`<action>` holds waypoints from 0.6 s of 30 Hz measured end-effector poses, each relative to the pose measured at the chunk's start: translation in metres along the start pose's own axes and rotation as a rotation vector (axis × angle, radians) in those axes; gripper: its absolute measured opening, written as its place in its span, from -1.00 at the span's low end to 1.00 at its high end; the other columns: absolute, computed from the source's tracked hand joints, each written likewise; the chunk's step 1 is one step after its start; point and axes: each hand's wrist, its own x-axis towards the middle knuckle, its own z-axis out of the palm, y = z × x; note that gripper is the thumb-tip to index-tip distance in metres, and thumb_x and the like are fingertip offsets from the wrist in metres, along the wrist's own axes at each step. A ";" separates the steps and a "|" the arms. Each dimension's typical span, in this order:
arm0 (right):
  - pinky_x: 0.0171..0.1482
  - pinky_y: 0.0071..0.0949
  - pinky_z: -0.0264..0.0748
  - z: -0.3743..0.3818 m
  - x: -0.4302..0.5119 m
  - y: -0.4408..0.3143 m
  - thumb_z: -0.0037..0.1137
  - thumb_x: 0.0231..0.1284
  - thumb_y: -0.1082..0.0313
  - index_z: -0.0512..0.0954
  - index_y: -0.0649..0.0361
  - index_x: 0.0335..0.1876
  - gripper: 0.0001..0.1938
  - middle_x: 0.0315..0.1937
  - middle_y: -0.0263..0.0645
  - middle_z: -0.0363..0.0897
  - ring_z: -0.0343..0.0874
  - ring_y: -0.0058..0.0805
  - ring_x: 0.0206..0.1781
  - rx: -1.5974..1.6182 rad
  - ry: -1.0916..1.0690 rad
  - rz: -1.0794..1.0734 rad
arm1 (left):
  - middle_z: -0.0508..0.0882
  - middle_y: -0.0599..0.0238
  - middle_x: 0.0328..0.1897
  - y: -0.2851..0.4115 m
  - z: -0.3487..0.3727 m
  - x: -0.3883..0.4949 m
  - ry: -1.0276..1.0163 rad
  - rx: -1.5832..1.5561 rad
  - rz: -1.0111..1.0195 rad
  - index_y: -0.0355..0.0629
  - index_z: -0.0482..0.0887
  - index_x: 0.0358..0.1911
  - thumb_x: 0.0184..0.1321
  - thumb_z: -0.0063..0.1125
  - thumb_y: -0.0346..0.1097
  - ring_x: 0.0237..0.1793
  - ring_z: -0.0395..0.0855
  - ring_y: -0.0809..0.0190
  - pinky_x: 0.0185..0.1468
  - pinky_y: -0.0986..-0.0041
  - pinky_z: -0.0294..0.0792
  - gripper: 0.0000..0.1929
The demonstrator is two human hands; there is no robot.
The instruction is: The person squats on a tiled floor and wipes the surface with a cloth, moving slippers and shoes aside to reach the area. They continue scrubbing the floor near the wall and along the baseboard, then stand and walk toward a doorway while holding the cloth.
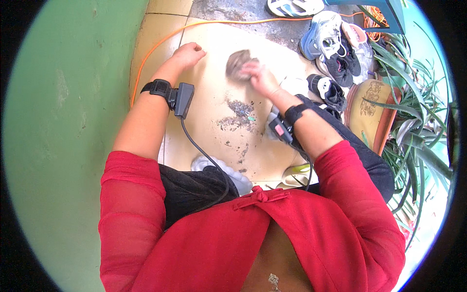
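My right hand [262, 77] grips a grey-brown wad [239, 66], probably a rag; both are blurred. The wad is over the pale tiled floor [213, 87]. Nearer to me lies a patch of dark dirt and crumbs [240, 111], with a small green scrap [251, 118] in it. Looser specks trail from there towards my feet. My left hand [188, 56] hovers over the tiles to the left, fingers loosely bent and nothing seen in them. A strapped black device with a cable sits on each forearm.
An orange cord [157, 45] curves across the floor beside the green wall [69, 109]. At right are several shoes [326, 40], a yellowish planter [368, 109] and spiky-leaved plants [419, 138]. A blue stand [390, 18] is at the top right. A green-and-white shoe [296, 175] lies near me.
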 end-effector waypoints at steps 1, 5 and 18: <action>0.16 -0.43 0.33 0.010 -0.007 -0.009 -0.24 -0.12 0.69 0.59 0.12 -0.18 -0.58 -0.09 -0.17 0.54 0.47 -0.27 0.04 0.179 -0.025 0.008 | 0.57 0.07 -0.03 0.001 -0.002 0.000 -0.056 -0.034 -0.028 -0.23 0.50 0.00 0.13 -0.02 -0.01 -0.04 0.52 0.13 0.07 0.39 0.30 -0.52; 0.13 -0.39 0.37 0.002 0.009 -0.016 -0.14 -0.07 0.59 0.52 0.20 -0.08 -0.63 -0.11 -0.18 0.53 0.50 -0.34 -0.02 1.098 -0.226 0.611 | 0.57 0.20 -0.04 0.008 -0.014 -0.003 -0.148 -0.228 -0.090 -0.14 0.52 0.00 0.17 -0.18 0.16 -0.04 0.48 0.17 0.10 0.35 0.23 -0.45; 0.01 -0.26 0.48 -0.111 0.092 -0.083 -0.09 -0.13 0.49 0.38 0.25 0.04 -0.53 -0.09 -0.10 0.51 0.53 -0.27 -0.09 2.025 -0.511 0.673 | 0.31 0.12 0.20 0.104 -0.049 -0.132 0.161 -1.772 -0.330 -0.15 0.21 0.22 0.20 -0.41 0.31 0.16 0.28 0.04 0.15 0.10 0.19 -0.29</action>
